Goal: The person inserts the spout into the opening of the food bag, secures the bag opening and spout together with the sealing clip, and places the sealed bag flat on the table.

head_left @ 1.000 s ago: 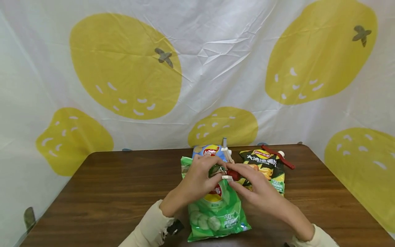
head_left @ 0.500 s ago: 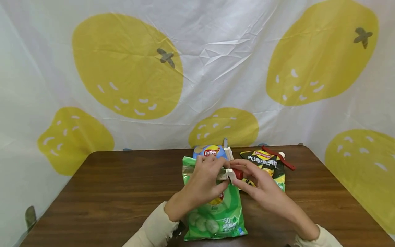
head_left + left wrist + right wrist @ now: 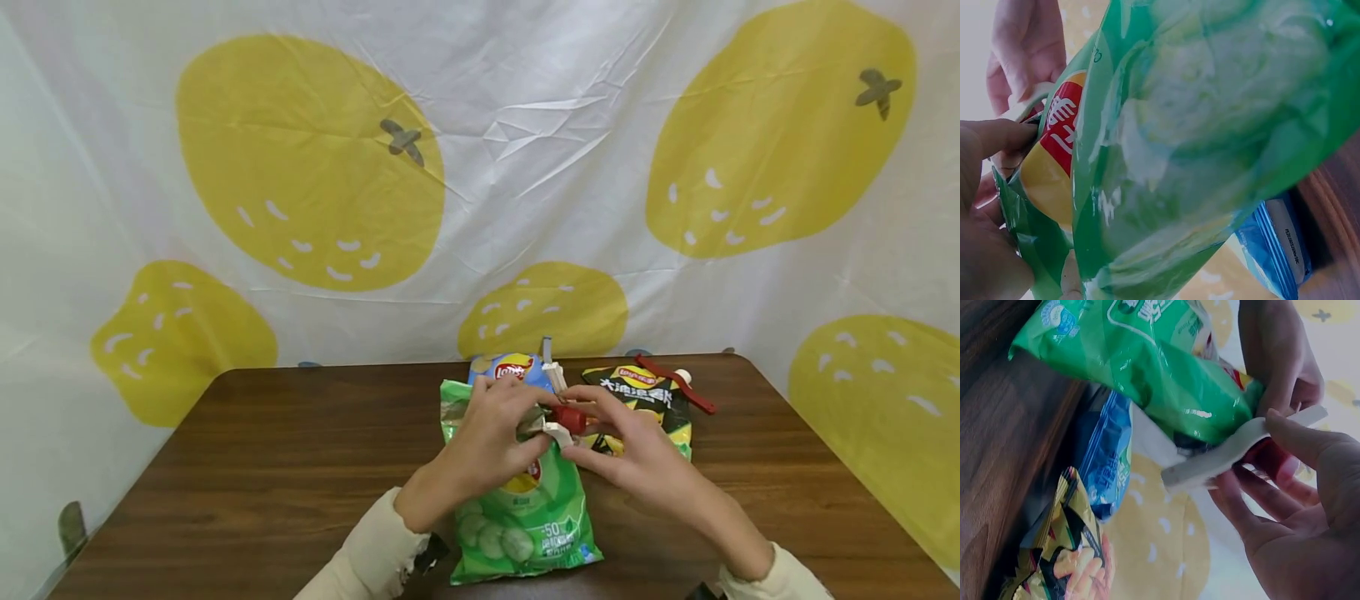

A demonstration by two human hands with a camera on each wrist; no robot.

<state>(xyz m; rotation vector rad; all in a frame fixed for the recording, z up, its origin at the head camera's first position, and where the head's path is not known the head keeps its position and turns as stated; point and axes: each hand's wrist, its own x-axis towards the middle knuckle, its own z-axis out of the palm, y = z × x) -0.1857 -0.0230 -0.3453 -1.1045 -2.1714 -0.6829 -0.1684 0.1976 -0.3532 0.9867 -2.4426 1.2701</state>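
My left hand (image 3: 480,437) pinches the folded top of a green chip bag (image 3: 525,533), which hangs over the table with its front towards me. My right hand (image 3: 637,446) holds a white bag clip (image 3: 1216,459) with a red cap (image 3: 1272,459) between thumb and fingers. In the right wrist view the clip lies along the bag's top edge, close to the left hand (image 3: 1282,362). In the left wrist view the green bag (image 3: 1197,125) fills most of the picture. Fingers hide where clip and fold meet, so I cannot tell whether the clip is on the bag.
Behind the green bag lies a blue chip bag (image 3: 487,367) with a white clip (image 3: 555,377) at its right side. A black chip bag (image 3: 626,385) with a red clip (image 3: 678,382) lies to its right. A lemon-print cloth (image 3: 315,167) hangs behind the wooden table (image 3: 300,450).
The clip and red cap shifted slightly right, then back left towards the bag's top. Right fingers have spread around the cap. The green bag's lower end moved a little left.
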